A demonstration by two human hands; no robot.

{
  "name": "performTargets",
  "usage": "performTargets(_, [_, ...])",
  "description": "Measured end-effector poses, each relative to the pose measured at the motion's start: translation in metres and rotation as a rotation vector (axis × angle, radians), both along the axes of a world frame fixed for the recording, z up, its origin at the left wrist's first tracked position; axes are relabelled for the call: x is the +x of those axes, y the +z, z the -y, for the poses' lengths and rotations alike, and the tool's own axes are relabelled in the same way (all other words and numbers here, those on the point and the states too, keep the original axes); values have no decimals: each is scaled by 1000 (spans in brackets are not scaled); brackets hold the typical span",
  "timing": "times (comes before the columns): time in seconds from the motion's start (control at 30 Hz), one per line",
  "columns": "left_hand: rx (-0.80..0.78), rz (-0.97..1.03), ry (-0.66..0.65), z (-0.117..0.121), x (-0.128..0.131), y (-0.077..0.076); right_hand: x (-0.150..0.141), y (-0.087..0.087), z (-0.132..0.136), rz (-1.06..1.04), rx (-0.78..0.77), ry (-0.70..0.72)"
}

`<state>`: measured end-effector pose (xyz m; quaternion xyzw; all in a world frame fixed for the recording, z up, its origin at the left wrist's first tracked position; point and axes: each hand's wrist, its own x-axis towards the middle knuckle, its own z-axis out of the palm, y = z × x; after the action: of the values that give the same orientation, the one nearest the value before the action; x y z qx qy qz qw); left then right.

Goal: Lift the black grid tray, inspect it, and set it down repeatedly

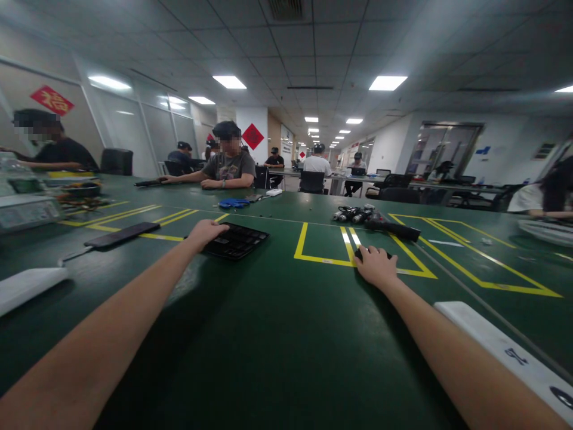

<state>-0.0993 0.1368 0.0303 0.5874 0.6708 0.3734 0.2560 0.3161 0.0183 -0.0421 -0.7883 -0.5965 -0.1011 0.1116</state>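
Note:
My left hand point(206, 233) has its fingers closed on the left edge of a flat black tray point(242, 242), which seems to have shallow compartments and is close to the green table point(268, 334). Whether the tray rests fully on the table I cannot tell. To the right, my right hand point(376, 266) reaches over the front line of a yellow tape frame point(313, 259). Its fingers curl down over a small black object point(359, 254), mostly hidden under them, whose kind I cannot make out.
A bundle of cables point(353, 214) and a long black item point(396, 228) lie behind my right hand. A phone-like slab point(122, 235) is at left, blue gloves or cloth point(233, 203) farther back. A white power strip point(496, 346) lies beside my right forearm. A person point(230, 161) sits opposite.

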Motion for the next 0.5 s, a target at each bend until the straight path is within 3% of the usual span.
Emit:
performTargets(0.07, [-37, -259, 17, -3, -7, -7, 0, 2, 1, -27, -2, 1])
performTargets(0.23, [-70, -561, -29, -9, -6, -13, 8, 7, -1, -138, 5, -39])
performTargets(0.37, [-27, -655, -85, -6, -3, -12, 19, 7, -5, -271, 4, -8])
performTargets(0.5, [34, -639, -179, 5, 17, -11, 11, 7, -10, -412, 72, 148])
